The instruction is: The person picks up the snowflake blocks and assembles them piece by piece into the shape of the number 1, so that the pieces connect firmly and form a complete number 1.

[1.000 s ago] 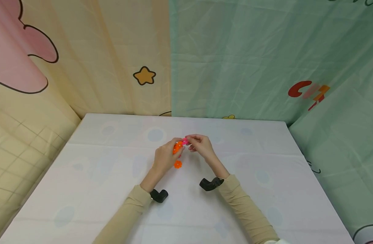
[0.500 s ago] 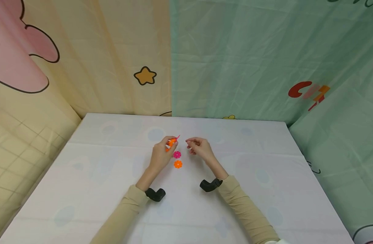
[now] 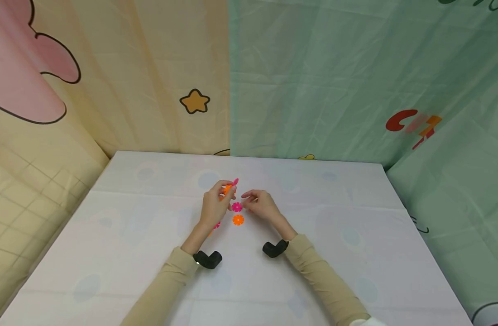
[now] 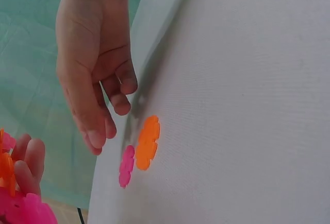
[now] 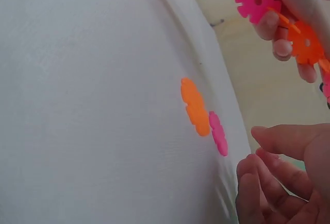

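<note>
My left hand (image 3: pixel 214 203) holds a chain of notched plastic discs (image 3: pixel 227 189), orange and pink, slotted into one another. A pink disc (image 3: pixel 236 181) sticks up at the chain's top end. In the right wrist view, more of the chain's orange (image 5: pixel 308 44) and pink discs (image 5: pixel 258 0) show around the left fingers. Part of the chain is hidden by the hand. My right hand (image 3: pixel 263 206) holds nothing, thumb and forefinger apart, close to a loose pink disc (image 3: pixel 237 207). A loose orange disc (image 3: pixel 238 220) lies flat just nearer to me.
A white cloth (image 3: pixel 334 262) with pale spots covers the table. Printed curtains (image 3: pixel 314 81) hang behind it and at both sides. Each wrist wears a black camera, such as the right one (image 3: pixel 275 248).
The right hand has let go of the chain's pink end piece and come down toward the loose pink disc. The left hand has moved left with the chain, uncovering that disc.
</note>
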### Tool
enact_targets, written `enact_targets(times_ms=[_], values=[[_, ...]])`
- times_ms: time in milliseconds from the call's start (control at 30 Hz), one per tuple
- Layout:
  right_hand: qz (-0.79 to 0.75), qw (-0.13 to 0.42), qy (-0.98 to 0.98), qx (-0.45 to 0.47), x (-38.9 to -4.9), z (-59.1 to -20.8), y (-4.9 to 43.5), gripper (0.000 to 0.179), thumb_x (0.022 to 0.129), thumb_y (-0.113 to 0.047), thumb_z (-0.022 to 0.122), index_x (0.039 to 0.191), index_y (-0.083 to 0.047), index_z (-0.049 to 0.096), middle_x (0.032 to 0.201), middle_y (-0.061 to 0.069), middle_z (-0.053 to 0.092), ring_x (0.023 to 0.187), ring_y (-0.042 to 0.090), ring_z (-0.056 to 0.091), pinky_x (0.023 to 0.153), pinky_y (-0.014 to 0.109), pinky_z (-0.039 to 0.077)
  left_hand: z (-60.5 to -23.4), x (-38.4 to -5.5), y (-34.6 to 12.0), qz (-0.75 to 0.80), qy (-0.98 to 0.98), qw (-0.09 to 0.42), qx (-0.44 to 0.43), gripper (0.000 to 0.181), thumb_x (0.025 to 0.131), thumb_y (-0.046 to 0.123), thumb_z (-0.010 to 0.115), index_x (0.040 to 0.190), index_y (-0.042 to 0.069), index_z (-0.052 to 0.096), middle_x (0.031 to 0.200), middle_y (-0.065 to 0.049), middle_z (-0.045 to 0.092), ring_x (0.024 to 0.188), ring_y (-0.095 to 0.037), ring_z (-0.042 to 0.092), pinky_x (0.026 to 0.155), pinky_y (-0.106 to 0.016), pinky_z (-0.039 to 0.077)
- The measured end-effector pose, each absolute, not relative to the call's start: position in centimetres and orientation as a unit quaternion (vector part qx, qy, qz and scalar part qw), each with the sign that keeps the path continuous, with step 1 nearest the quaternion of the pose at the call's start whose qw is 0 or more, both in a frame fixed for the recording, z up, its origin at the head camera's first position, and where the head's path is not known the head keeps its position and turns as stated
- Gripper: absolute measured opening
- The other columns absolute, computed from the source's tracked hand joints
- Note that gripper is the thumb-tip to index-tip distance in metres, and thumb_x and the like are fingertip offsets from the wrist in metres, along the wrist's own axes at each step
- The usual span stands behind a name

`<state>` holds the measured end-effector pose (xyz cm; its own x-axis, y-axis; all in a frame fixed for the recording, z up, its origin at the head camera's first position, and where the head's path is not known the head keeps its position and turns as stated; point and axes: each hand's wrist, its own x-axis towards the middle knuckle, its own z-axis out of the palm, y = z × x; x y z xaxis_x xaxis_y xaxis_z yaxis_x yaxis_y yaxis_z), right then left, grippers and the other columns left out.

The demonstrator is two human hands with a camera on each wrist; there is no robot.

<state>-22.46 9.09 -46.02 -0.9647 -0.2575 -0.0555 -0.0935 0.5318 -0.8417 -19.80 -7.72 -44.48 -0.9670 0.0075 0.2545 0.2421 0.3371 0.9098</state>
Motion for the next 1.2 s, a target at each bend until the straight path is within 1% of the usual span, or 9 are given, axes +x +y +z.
enact_targets(times_ms=[233,400,467,567,667,900,1000,1133,1200], values=[[-0.431,0.098,0.890,-0.113,-22.8,-46.4,8.4,0.026,0.082,-0.015,0.072,0.107,-0.006,0.070,0.086,0.007,0.069,0.061,0.011,0.058,0.058,0.020,0.047,-44.5,-19.8,-7.7,-0.585,-0.801,0.098,-0.086,0.024,0.098,0.021,0.056,0.118,0.008,0.057,0.077,-0.016,0.069,0.051,-0.040,0.059,0.041,-0.019,0.035],[-0.396,0.097,0.906,-0.115,-22.8,-46.5,8.1,0.030,0.081,-0.021,0.076,0.107,-0.007,0.071,0.086,0.006,0.068,0.069,0.014,0.055,0.061,0.021,0.046,-44.6,-19.7,-7.5,-0.587,-0.796,0.103,-0.104,0.025,0.099,0.022,0.053,0.120,0.008,0.051,0.079,-0.021,0.067,0.050,-0.042,0.057,0.041,-0.019,0.034],[-0.383,0.094,0.911,-0.119,-22.7,-46.5,8.0,0.030,0.081,-0.023,0.076,0.107,-0.007,0.072,0.084,0.005,0.067,0.069,0.015,0.054,0.061,0.021,0.045,-44.6,-19.7,-7.4,-0.583,-0.797,0.109,-0.111,0.026,0.099,0.023,0.053,0.120,0.007,0.050,0.080,-0.023,0.067,0.050,-0.042,0.057,0.041,-0.018,0.034],[-0.369,0.090,0.917,-0.121,-22.7,-46.6,7.9,0.029,0.081,-0.024,0.076,0.105,-0.008,0.073,0.082,0.004,0.065,0.069,0.014,0.052,0.060,0.020,0.042,-44.6,-19.7,-7.3,-0.574,-0.802,0.117,-0.117,0.026,0.100,0.024,0.051,0.118,0.006,0.048,0.080,-0.023,0.068,0.050,-0.040,0.057,0.041,-0.019,0.035],[-0.364,0.085,0.919,-0.123,-22.7,-46.5,7.9,0.026,0.081,-0.023,0.077,0.102,-0.008,0.073,0.082,0.004,0.065,0.070,0.014,0.051,0.060,0.020,0.041,-44.6,-19.7,-7.3,-0.571,-0.803,0.122,-0.119,0.025,0.100,0.024,0.051,0.117,0.006,0.047,0.080,-0.022,0.068,0.050,-0.039,0.058,0.041,-0.019,0.036],[-0.376,0.086,0.915,-0.118,-22.7,-46.7,8.1,0.024,0.081,-0.020,0.077,0.100,-0.009,0.067,0.088,0.006,0.067,0.071,0.015,0.055,0.063,0.022,0.045,-44.7,-19.6,-7.3,-0.583,-0.793,0.128,-0.123,0.024,0.099,0.025,0.052,0.115,0.006,0.051,0.080,-0.022,0.068,0.049,-0.040,0.057,0.041,-0.020,0.037],[-0.387,0.083,0.911,-0.113,-22.6,-46.8,8.2,0.021,0.083,-0.018,0.075,0.099,-0.008,0.066,0.087,0.006,0.067,0.071,0.014,0.056,0.063,0.022,0.046,-44.8,-19.6,-7.3,-0.590,-0.788,0.127,-0.122,0.024,0.098,0.024,0.055,0.113,0.006,0.053,0.081,-0.023,0.068,0.045,-0.032,0.058,0.040,-0.018,0.035],[-0.402,0.084,0.905,-0.110,-22.5,-46.8,8.3,0.021,0.084,-0.017,0.073,0.102,-0.007,0.068,0.086,0.007,0.067,0.073,0.015,0.056,0.065,0.022,0.047,-44.7,-19.7,-7.2,-0.586,-0.791,0.131,-0.118,0.025,0.097,0.021,0.057,0.116,0.004,0.056,0.081,-0.022,0.068,0.041,-0.016,0.056,0.040,-0.016,0.032],[-0.406,0.085,0.903,-0.110,-22.5,-46.9,8.4,0.022,0.085,-0.017,0.072,0.104,-0.006,0.068,0.086,0.007,0.067,0.074,0.016,0.056,0.065,0.022,0.047,-44.5,-19.6,-7.1,-0.581,-0.793,0.138,-0.118,0.026,0.097,0.017,0.058,0.118,0.002,0.057,0.080,-0.022,0.068,0.041,-0.016,0.056,0.040,-0.014,0.030]])
